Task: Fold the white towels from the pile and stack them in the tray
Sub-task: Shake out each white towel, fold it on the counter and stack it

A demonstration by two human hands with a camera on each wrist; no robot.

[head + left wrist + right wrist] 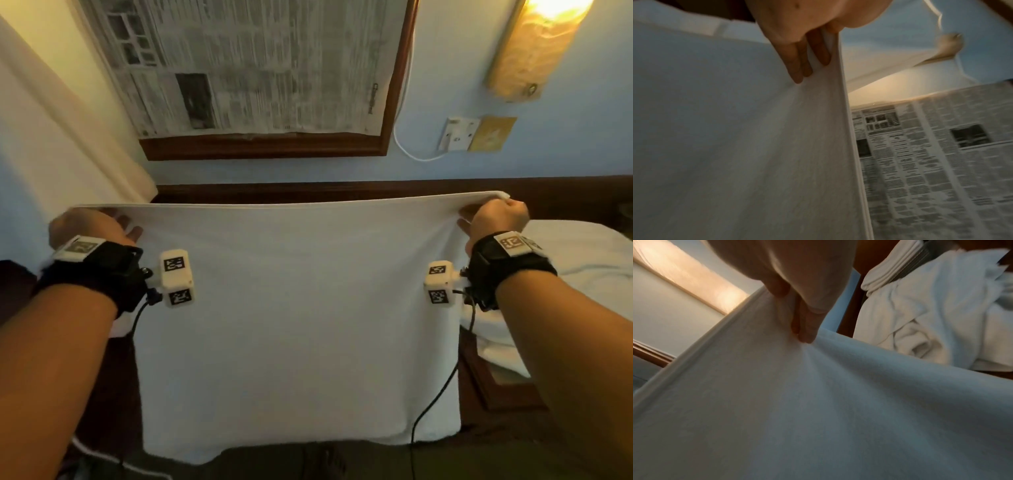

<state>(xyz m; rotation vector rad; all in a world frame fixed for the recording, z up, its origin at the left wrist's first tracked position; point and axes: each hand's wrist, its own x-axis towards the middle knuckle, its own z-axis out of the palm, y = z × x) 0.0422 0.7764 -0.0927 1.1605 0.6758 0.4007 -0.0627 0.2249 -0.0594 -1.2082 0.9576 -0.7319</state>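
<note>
Forearms reach out from the bottom of the head view, each wrist strapped with a black band carrying white cubes printed with black-and-white square markers. From the fingers outward: the left hand pinches the upper left corner of the white towel, its fingers lying flat on the near face with the doubled edge caught against the thumb; the right hand is curled round the upper right corner, its fingers pressing into the cloth so that creases fan out from them. Between the two hands the towel is stretched taut and hangs in the air as a plain, smooth white rectangle, its top edge showing layered hems in the left wrist view, its lower edge hanging in front of the person's lap. Right of it lies the pile of white towels, rumpled, with folded white cloth stacked beyond. On the wall behind hangs a wood-framed newspaper sheet; its print is too blurred to read. A lit wall lamp glows at upper right, above a white wall socket with a white cable.
</note>
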